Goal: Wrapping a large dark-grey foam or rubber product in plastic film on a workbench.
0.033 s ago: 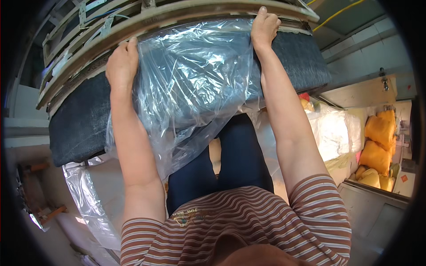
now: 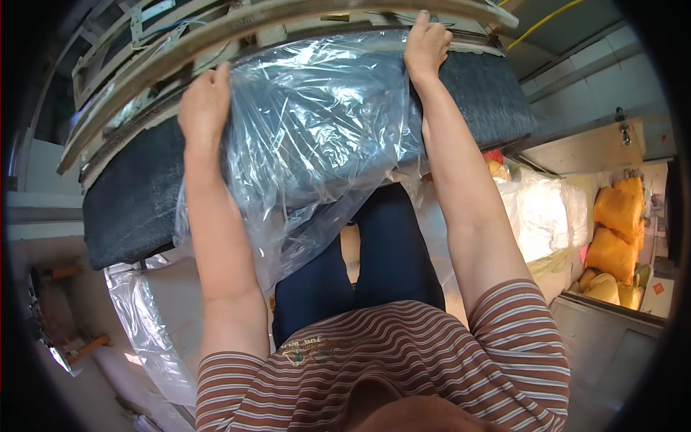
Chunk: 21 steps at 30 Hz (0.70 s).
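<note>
A clear plastic sheet or bag (image 2: 309,122) lies wrinkled across a long dark padded surface (image 2: 129,191), its loose lower edge hanging over my lap. My left hand (image 2: 205,104) is closed at the sheet's upper left corner, thumb pointing toward the far edge. At the upper right corner my right hand (image 2: 428,50) is also closed, its thumb raised. The sheet's far edge runs beneath a long wooden bar (image 2: 281,20). A narrow gap shows between that bar and the pad's far edge. Curled fingertips of both hands are hidden.
Slatted wooden framework (image 2: 108,72) with blue wires rises at the far left. A yellow cable (image 2: 547,25) crosses the upper right. To the right are shiny clear packages (image 2: 536,216) and orange bundles (image 2: 617,209). More clear plastic (image 2: 140,317) hangs below the pad's left end.
The wooden bar has shifted away from the pad's far edge, widening the gap on the left. My left hand has moved slightly right; my right hand is nearly still.
</note>
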Each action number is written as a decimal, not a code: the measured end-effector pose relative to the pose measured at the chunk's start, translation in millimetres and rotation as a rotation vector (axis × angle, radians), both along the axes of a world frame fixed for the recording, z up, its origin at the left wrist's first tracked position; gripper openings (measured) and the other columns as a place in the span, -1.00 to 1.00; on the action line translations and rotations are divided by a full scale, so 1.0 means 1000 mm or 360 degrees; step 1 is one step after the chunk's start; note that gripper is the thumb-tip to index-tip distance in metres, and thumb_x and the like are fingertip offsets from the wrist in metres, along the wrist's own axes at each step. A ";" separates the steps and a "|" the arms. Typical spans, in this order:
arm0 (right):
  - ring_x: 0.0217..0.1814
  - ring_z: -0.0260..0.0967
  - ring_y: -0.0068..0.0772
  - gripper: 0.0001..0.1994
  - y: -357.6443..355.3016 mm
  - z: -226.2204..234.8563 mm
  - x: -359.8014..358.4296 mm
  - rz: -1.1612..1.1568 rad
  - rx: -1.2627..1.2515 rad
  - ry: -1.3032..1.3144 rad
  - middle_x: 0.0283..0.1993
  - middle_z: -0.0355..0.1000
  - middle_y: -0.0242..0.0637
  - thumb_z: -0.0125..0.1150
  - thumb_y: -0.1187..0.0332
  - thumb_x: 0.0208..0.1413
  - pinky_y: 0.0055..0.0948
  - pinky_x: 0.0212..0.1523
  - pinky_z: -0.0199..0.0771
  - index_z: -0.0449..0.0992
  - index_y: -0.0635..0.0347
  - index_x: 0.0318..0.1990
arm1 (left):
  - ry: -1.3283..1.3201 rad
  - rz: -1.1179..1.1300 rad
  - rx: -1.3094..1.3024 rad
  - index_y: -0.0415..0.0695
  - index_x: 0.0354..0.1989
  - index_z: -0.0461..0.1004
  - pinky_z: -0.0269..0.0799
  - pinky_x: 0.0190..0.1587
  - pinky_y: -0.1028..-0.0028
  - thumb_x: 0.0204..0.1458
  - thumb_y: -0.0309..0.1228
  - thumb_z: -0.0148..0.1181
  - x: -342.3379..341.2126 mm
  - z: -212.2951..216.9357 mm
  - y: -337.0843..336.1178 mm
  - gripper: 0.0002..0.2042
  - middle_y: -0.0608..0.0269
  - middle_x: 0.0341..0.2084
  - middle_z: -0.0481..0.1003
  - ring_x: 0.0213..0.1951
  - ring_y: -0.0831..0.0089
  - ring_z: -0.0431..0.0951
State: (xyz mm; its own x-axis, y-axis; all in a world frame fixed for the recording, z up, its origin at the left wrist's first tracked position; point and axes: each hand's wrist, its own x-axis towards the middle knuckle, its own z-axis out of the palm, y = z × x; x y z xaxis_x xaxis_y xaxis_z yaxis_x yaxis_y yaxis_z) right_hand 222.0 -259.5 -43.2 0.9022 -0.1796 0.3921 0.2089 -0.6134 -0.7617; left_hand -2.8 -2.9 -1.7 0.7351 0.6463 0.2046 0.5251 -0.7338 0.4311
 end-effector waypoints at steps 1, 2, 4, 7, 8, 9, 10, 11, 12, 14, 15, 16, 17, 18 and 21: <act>0.06 0.16 0.00 -0.54 -0.002 0.004 -0.007 -0.0086 -0.0181 0.0016 -0.01 0.28 -0.03 -0.01 -0.09 -0.01 -0.06 0.08 0.06 0.56 0.14 -0.29 | 0.0007 -0.0056 0.0016 -0.23 -0.27 0.46 0.31 -0.12 0.11 0.08 -0.05 -0.13 -0.004 -0.009 -0.002 -0.56 -0.14 -0.27 0.46 -0.13 -0.07 0.42; 0.06 0.16 0.00 -0.54 0.021 0.023 0.016 -0.0102 -0.0033 -0.0139 -0.01 0.28 -0.03 -0.01 -0.09 -0.01 -0.06 0.08 0.06 0.56 0.14 -0.29 | -0.0404 -0.0205 0.0055 -0.24 -0.33 0.44 0.33 -0.18 0.20 0.09 -0.11 -0.07 0.027 -0.005 0.017 -0.62 -0.10 -0.34 0.48 -0.24 -0.04 0.46; 0.05 0.17 -0.03 -0.63 -0.004 0.015 -0.024 0.0383 -0.0583 0.0061 -0.09 0.35 -0.14 0.11 -0.03 -0.06 -0.16 0.06 0.09 0.58 0.09 -0.42 | -0.0768 -0.0210 -0.0199 -0.24 -0.34 0.42 0.32 -0.27 0.35 0.09 -0.19 -0.03 -0.004 -0.013 0.012 -0.70 -0.02 -0.47 0.46 -0.41 0.17 0.45; -0.02 0.25 -0.25 -0.79 -0.034 0.014 -0.050 0.0800 -0.0204 -0.0380 -0.23 0.44 -0.38 0.25 0.14 -0.12 -0.26 0.05 0.12 0.55 0.05 -0.44 | -0.0743 -0.0213 -0.0372 -0.25 -0.36 0.39 0.27 -0.32 0.53 0.11 -0.28 -0.02 -0.049 -0.002 -0.010 -0.76 0.14 -0.57 0.36 -0.47 0.50 0.31; -0.07 0.30 -0.32 -0.81 -0.037 0.020 -0.062 0.0893 -0.0103 -0.0423 -0.27 0.46 -0.38 0.24 0.19 -0.07 -0.32 0.02 0.16 0.53 0.10 -0.42 | -0.0728 -0.0212 -0.0373 -0.25 -0.36 0.39 0.27 -0.32 0.53 0.11 -0.28 -0.02 -0.061 -0.003 -0.015 -0.76 0.14 -0.57 0.36 -0.47 0.50 0.31; -0.07 0.30 -0.32 -0.81 -0.042 0.022 -0.071 0.0896 -0.0100 -0.0406 -0.27 0.46 -0.38 0.24 0.19 -0.07 -0.32 0.02 0.16 0.53 0.10 -0.42 | -0.0704 -0.0206 -0.0380 -0.25 -0.34 0.41 0.28 -0.30 0.54 0.11 -0.29 -0.02 -0.074 -0.005 -0.020 -0.76 0.16 -0.56 0.38 -0.45 0.51 0.33; -0.13 0.34 -0.41 -0.83 -0.046 0.024 -0.080 0.1142 0.0351 -0.0108 -0.30 0.47 -0.37 0.21 0.25 -0.02 -0.41 -0.01 0.21 0.49 0.14 -0.38 | -0.0679 -0.0197 -0.0388 -0.25 -0.31 0.42 0.28 -0.28 0.54 0.11 -0.30 -0.02 -0.087 -0.007 -0.025 -0.76 0.18 -0.55 0.40 -0.44 0.51 0.34; -0.19 0.37 -0.49 -0.86 -0.049 0.025 -0.086 0.1365 0.0808 0.0199 -0.33 0.47 -0.36 0.18 0.32 0.04 -0.49 -0.04 0.25 0.44 0.18 -0.34 | -0.0744 -0.0172 -0.0465 -0.23 -0.21 0.43 0.29 -0.19 0.51 0.10 -0.33 0.02 -0.098 -0.007 -0.029 -0.78 0.19 -0.45 0.44 -0.33 0.44 0.40; -0.19 0.37 -0.49 -0.86 -0.052 0.027 -0.091 0.1369 0.0813 0.0216 -0.33 0.47 -0.36 0.18 0.32 0.04 -0.49 -0.04 0.25 0.44 0.18 -0.34 | -0.0729 -0.0161 -0.0466 -0.23 -0.21 0.43 0.29 -0.19 0.51 0.10 -0.33 0.02 -0.108 -0.006 -0.034 -0.78 0.19 -0.45 0.44 -0.33 0.44 0.40; -0.27 0.38 -0.60 -0.89 -0.061 0.029 -0.100 0.1450 0.1100 0.0284 -0.33 0.48 -0.32 0.13 0.40 0.10 -0.63 -0.10 0.30 0.37 0.22 -0.30 | -0.0917 -0.0067 0.0371 -0.22 -0.12 0.41 0.29 -0.11 0.43 0.04 -0.38 0.09 -0.128 -0.005 -0.050 -0.75 0.14 -0.33 0.44 -0.22 0.29 0.42; -0.22 0.39 -0.59 -0.89 -0.064 0.028 -0.100 0.1473 0.1182 0.0276 -0.32 0.48 -0.29 0.13 0.39 0.09 -0.62 -0.09 0.31 0.36 0.20 -0.29 | -0.0931 -0.0053 0.0530 -0.21 -0.09 0.39 0.28 -0.09 0.34 -0.02 -0.41 0.15 -0.138 0.000 -0.067 -0.70 0.09 -0.22 0.42 -0.14 0.19 0.40; -0.22 0.38 -0.59 -0.90 -0.072 0.029 -0.101 0.1418 0.1118 0.0252 -0.31 0.48 -0.29 0.12 0.39 0.10 -0.64 -0.11 0.31 0.36 0.20 -0.30 | -0.0928 -0.0207 0.0468 -0.19 -0.09 0.40 0.27 -0.10 0.33 -0.04 -0.38 0.19 -0.152 -0.006 -0.086 -0.68 0.10 -0.21 0.41 -0.13 0.22 0.40; -0.22 0.38 -0.60 -0.90 -0.076 0.029 -0.103 0.1410 0.1051 0.0205 -0.31 0.48 -0.30 0.11 0.39 0.11 -0.64 -0.11 0.31 0.36 0.20 -0.30 | -0.0928 -0.0353 0.0426 -0.17 -0.10 0.41 0.27 -0.12 0.31 -0.07 -0.35 0.23 -0.166 -0.013 -0.104 -0.66 0.12 -0.19 0.41 -0.13 0.24 0.40; -0.21 0.38 -0.61 -0.90 -0.077 0.030 -0.104 0.1411 0.0988 0.0155 -0.31 0.48 -0.30 0.11 0.39 0.11 -0.64 -0.11 0.31 0.36 0.20 -0.30 | -0.0745 -0.0576 0.0458 -0.15 -0.11 0.42 0.27 -0.14 0.31 -0.11 -0.31 0.26 -0.177 -0.023 -0.124 -0.64 0.13 -0.19 0.41 -0.13 0.25 0.40; -0.21 0.36 -0.64 -0.91 -0.075 0.027 -0.113 0.1461 0.1021 0.0203 -0.31 0.48 -0.33 0.09 0.40 0.12 -0.66 -0.13 0.29 0.36 0.20 -0.30 | -0.0285 -0.0740 0.0620 -0.13 -0.24 0.45 0.25 -0.18 0.31 -0.16 -0.27 0.29 -0.181 -0.057 -0.174 -0.68 0.27 -0.37 0.45 -0.23 0.28 0.44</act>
State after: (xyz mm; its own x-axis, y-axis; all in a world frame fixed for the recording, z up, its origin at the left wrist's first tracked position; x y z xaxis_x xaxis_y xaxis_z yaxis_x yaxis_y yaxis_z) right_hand 108.8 -334.6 -16.0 0.8235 0.4372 0.3616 0.2777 0.2452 -0.9289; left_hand -183.4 -176.6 -58.8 0.8537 0.1210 0.5064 0.0581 -0.9887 0.1382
